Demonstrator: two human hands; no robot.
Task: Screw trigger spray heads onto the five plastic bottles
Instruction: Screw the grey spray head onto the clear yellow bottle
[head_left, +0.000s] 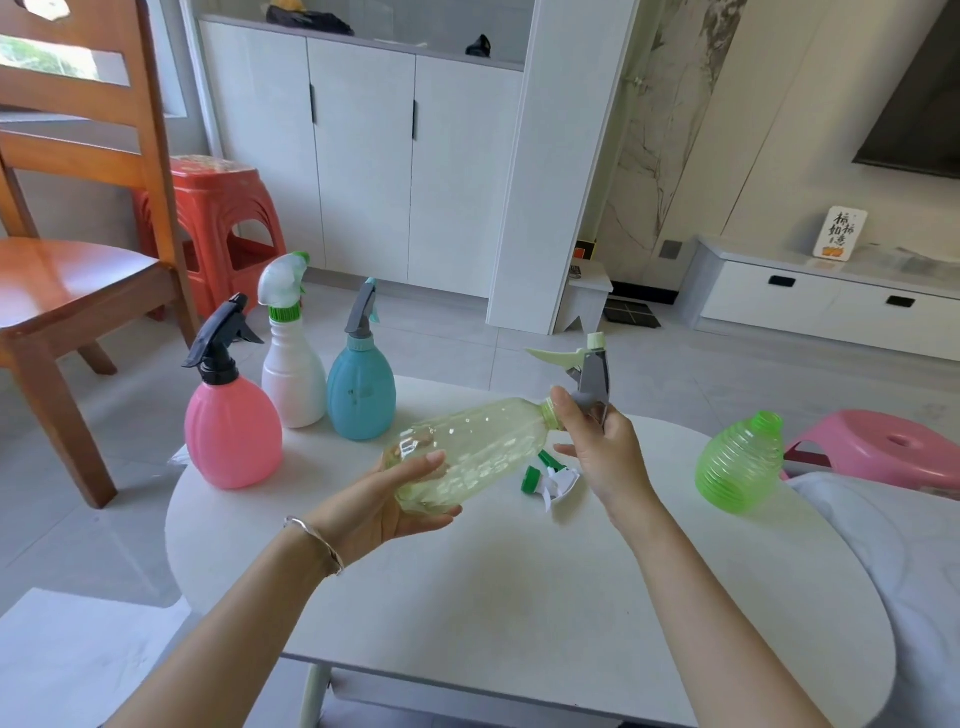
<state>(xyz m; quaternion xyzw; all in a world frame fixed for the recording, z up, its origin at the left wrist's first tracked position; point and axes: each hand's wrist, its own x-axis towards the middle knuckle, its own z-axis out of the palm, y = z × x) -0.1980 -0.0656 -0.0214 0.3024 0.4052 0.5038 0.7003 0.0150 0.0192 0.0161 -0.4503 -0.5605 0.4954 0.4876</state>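
Yellow bottle (478, 447): we are cradling its base in our left hand (384, 509), neck pointing toward frame's upper right, meeting the grey spray head (592, 379) our right hand (602, 447) is pinching.

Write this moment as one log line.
left hand: holds yellow bottle | right hand: grips grey spray head at its neck | done: pink bottle, white bottle, blue bottle | headless: green bottle | loose: white spray head
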